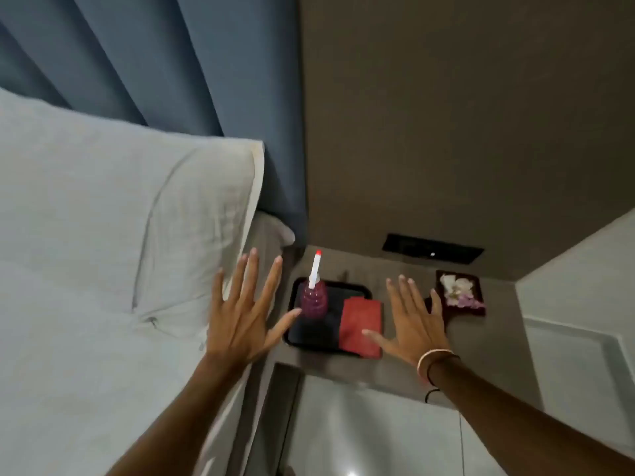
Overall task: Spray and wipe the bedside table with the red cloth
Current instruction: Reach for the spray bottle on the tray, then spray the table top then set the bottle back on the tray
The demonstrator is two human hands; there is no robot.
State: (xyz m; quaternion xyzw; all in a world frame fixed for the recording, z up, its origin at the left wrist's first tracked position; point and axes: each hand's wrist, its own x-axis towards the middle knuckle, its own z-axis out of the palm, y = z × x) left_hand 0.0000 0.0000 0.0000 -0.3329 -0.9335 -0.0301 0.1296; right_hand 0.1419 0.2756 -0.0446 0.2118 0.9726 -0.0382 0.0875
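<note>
splayed hands, folded red cloth

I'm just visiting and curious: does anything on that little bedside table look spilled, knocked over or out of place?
Nothing stands out. The spray bottle stands upright on the black tray, the red cloth lies folded beside it, overhanging the tray's edge slightly. No spill shows.
</note>
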